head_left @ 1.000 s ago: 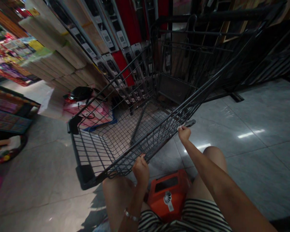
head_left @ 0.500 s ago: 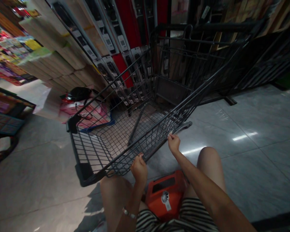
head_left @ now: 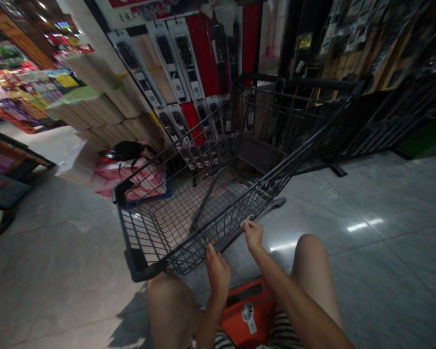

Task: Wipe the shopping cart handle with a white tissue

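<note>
A dark wire shopping cart (head_left: 218, 208) stands in front of me, its basket holding nothing that I can see. My left hand (head_left: 218, 271) is close by the near side of the basket, fingertips pressed together and pointing up; what they hold, if anything, is hidden. Farther right, my right hand (head_left: 253, 234) is closed in a pinch by the lower side of the cart. A small pale bit shows at its fingertips, too small to name. Whether either hand touches the wire I cannot tell.
Between my knees is an orange plastic piece (head_left: 236, 320) with a dark slot and a sticker. Behind the cart are packaged goods on a rack (head_left: 194, 72), stacked paper-like packs (head_left: 94, 106) and pink packages (head_left: 131, 179) with a black bag (head_left: 125, 150) on top. Grey tiles (head_left: 363, 257) cover the floor.
The view has tilted up, so the cart and shelves sit lower in it. My left hand's fingers have straightened upward, and my right hand has shifted left and closer to the left one.
</note>
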`<state>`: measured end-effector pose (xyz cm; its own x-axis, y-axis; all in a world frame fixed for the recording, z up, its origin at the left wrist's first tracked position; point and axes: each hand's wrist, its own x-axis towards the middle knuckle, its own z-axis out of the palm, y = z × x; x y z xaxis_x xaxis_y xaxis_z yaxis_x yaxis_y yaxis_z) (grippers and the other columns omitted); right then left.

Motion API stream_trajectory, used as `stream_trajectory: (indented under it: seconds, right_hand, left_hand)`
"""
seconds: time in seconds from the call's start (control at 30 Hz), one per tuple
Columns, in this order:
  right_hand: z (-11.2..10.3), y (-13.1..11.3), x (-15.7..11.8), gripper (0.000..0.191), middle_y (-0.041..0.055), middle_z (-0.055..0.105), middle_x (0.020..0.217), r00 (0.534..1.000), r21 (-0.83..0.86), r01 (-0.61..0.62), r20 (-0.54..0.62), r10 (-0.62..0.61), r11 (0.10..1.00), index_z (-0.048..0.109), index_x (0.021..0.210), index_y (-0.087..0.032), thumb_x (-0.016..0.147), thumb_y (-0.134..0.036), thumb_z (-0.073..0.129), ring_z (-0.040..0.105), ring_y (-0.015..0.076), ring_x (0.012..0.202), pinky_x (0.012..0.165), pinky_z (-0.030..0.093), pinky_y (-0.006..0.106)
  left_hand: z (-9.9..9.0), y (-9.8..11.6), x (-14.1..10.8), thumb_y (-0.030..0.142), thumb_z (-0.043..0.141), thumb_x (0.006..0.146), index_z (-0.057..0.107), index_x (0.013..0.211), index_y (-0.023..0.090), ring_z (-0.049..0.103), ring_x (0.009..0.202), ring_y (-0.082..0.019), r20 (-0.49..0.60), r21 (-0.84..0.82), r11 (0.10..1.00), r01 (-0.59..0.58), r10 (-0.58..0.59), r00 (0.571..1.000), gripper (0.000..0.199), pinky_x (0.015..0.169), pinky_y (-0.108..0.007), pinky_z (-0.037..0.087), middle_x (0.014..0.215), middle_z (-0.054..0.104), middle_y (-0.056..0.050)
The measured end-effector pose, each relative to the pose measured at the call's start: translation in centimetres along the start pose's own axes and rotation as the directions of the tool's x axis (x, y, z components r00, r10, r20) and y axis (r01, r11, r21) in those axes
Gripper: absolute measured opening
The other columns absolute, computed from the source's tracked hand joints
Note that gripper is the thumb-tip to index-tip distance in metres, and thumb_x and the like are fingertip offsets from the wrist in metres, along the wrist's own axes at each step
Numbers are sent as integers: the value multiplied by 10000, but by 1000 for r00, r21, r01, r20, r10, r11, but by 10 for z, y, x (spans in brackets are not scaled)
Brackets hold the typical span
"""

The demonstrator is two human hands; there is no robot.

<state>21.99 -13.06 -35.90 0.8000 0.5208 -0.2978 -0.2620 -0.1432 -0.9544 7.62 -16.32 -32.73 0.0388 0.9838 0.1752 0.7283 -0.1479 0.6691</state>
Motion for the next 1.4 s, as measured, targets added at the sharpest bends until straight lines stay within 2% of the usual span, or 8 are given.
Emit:
stream_trajectory:
  seconds: [0.1, 0.23, 0.53, 0.77, 0.93, 1.0, 1.1, 1.4]
  right_hand:
    - [4, -12, -13, 284, 25, 620, 514, 999, 99, -49, 18, 47, 994, 681, 607, -128, 545, -401, 637, 573, 169, 526, 523, 451, 276]
    - [11, -33, -29, 301, 42, 657, 591, 997, 215, -82, 31, 77, 973, 675, 684, -123, 515, -372, 674, 596, 165, 539, 545, 489, 289]
    - [14, -92, -53, 318, 29, 659, 605, 993, 311, -87, 103, 57, 946, 669, 693, -127, 503, -371, 741, 606, 165, 558, 578, 503, 308]
    - [14, -139, -69, 330, 30, 664, 624, 997, 295, 32, 62, -52, 955, 656, 742, -136, 560, -400, 738, 610, 169, 586, 597, 494, 296]
    - [14, -151, -84, 293, 35, 652, 674, 977, 214, 162, 99, -187, 963, 653, 770, -143, 649, -406, 700, 600, 164, 618, 619, 486, 292]
    - [15, -150, -88, 221, 33, 630, 712, 935, 175, 334, 63, -350, 926, 643, 739, -156, 702, -372, 672, 594, 160, 678, 659, 481, 288]
    - [16, -143, -89, 122, 37, 605, 783, 814, 98, 569, 76, -576, 816, 635, 706, -180, 765, -286, 624, 585, 162, 775, 708, 475, 284]
    - [17, -132, -89, 156, 24, 560, 843, 626, -14, 776, 137, -768, 630, 636, 812, -233, 797, -114, 536, 579, 146, 764, 681, 488, 273]
  left_hand:
    - [7, -4, -18, 122, 348, 815, 327, 1370, 103, 383, 1313, -229, -61, -77, 997, -17, 12, 998, 556, 1085, -426, 347, 1385, 424, -174]
    - [9, -14, -33, 101, 346, 804, 339, 1384, 169, 297, 1365, -189, -30, -185, 982, -29, 24, 999, 583, 1135, -397, 278, 1457, 357, -103]
    - [0, -20, -11, 155, 370, 794, 429, 1330, 147, 376, 1322, -189, -15, -300, 953, 42, -49, 999, 539, 1101, -385, 342, 1394, 455, -100]
    - [-1, -10, 3, 251, 396, 814, 512, 1251, 135, 462, 1258, -198, 4, -400, 907, 128, -138, 990, 467, 1071, -377, 373, 1314, 537, -117]
    - [3, -5, 4, 357, 408, 832, 546, 1202, 146, 501, 1219, -218, -33, -449, 873, 193, -231, 972, 448, 1045, -389, 391, 1268, 570, -129]
    - [2, -1, 5, 408, 414, 835, 569, 1163, 141, 515, 1202, -229, -43, -455, 869, 192, -236, 971, 451, 1037, -394, 396, 1234, 591, -138]
    - [-3, 6, 9, 503, 405, 840, 601, 1103, 154, 527, 1186, -230, -42, -455, 867, 205, -251, 967, 479, 1029, -377, 403, 1191, 620, -126]
    - [-9, 9, 13, 490, 281, 904, 612, 1104, 178, 581, 1115, -198, -89, -342, 913, 222, -266, 960, 497, 946, -317, 464, 1123, 664, -96]
